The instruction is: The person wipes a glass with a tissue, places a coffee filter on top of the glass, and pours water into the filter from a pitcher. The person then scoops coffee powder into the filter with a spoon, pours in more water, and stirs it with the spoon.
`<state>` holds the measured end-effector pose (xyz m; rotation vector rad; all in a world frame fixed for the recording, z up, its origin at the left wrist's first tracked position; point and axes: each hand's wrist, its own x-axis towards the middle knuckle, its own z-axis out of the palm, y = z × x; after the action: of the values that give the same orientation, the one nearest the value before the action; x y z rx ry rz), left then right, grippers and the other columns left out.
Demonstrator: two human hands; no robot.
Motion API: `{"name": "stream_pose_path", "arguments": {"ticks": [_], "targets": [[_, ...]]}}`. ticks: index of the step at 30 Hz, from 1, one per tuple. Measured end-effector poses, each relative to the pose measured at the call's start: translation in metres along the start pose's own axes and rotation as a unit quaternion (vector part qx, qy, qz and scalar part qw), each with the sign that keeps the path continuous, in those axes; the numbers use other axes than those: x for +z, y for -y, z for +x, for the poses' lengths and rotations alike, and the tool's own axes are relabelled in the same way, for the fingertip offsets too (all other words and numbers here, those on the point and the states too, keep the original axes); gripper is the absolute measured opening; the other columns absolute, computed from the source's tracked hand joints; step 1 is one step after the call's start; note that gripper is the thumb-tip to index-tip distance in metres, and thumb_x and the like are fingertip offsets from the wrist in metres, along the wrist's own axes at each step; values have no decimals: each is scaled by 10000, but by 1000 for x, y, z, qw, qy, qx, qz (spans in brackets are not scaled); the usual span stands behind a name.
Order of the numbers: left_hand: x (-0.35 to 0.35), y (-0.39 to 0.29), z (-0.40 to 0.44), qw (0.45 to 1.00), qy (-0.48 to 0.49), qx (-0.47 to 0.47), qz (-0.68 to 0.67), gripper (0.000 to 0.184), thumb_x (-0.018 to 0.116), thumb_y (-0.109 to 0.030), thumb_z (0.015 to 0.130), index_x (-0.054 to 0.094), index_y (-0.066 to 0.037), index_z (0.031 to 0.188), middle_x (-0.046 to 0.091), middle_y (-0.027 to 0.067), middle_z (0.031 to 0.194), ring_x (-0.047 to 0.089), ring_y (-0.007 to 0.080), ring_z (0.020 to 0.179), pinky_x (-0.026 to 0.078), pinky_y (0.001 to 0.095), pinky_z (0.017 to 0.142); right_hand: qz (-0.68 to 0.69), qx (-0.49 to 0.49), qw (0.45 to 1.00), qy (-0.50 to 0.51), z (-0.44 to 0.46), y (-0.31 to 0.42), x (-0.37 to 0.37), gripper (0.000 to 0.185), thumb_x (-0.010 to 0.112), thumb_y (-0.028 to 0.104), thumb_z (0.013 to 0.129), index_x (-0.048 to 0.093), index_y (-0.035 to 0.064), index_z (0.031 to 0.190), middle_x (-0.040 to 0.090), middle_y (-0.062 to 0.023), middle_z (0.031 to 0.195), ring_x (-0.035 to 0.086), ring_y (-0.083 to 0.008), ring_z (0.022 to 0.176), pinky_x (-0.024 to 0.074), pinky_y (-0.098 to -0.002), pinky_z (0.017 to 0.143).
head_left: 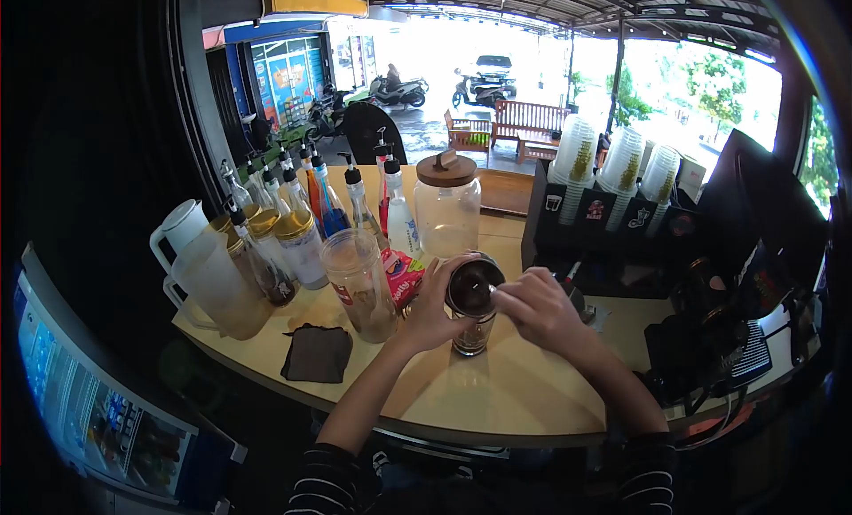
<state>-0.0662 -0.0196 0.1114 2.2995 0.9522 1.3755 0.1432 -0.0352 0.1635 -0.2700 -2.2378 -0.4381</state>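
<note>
My left hand (429, 312) is wrapped around a dark-mouthed round metal cup (457, 295), which leans over the table. Directly below the cup stands a clear drinking glass (471, 339). At the cup's right rim, my right hand (538, 312) is closed in a pinch. A small bright glint shows by its fingertips, but what they hold is too small to make out. Left of my left hand are a tall clear plastic jar (359, 289) and a pink packet (402, 278).
Pump bottles (333, 204), gold-lidded jars (300, 249) and plastic pitchers (213, 280) crowd the left side. A folded dark cloth (318, 353) lies near the front edge. Behind stands a wooden-lidded glass jar (446, 217). Stacked plastic cups (619, 160) fill a black holder (568, 235) at right.
</note>
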Motion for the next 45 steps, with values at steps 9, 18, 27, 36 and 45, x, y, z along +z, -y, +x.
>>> {"name": "stream_pose_path", "arguments": {"ticks": [9,18,27,36,45], "targets": [[-7,5,6,999,32,-9,-41,843,782,-231,650,325,-154,1355,449,68,1349,379,279,1300,135,538,1117,-43,21,998,33,8,7,-4,283,649,67,704,584,22,975,598,-52,873,578,-185,775,468,-360,772],[-2,4,8,994,39,5,-103,871,812,-97,621,331,-75,1347,427,125,1353,431,253,1255,364,366,1047,20,61,997,42,0,14,-1,317,662,27,690,591,22,998,592,-40,804,574,-191,765,452,-374,788],[2,-3,7,985,25,-5,-171,819,790,-98,641,357,-80,1336,446,107,1322,457,231,1231,372,341,1038,32,54,997,43,-2,18,-6,294,665,23,715,596,37,1001,594,-38,809,573,-190,758,449,-364,785],[10,-4,4,992,-1,10,-128,804,805,-119,648,368,-66,1321,472,126,1291,482,234,1205,397,346,1015,46,50,997,41,-7,15,-10,279,678,27,707,607,47,975,593,-30,795,579,-194,779,449,-347,781],[15,-11,2,983,-75,-114,-124,806,864,-225,569,456,-42,1240,620,114,1102,618,213,1025,485,336,910,162,197,966,46,4,9,-11,179,640,31,797,626,43,975,642,-81,835,595,-251,752,461,-357,744]]}}
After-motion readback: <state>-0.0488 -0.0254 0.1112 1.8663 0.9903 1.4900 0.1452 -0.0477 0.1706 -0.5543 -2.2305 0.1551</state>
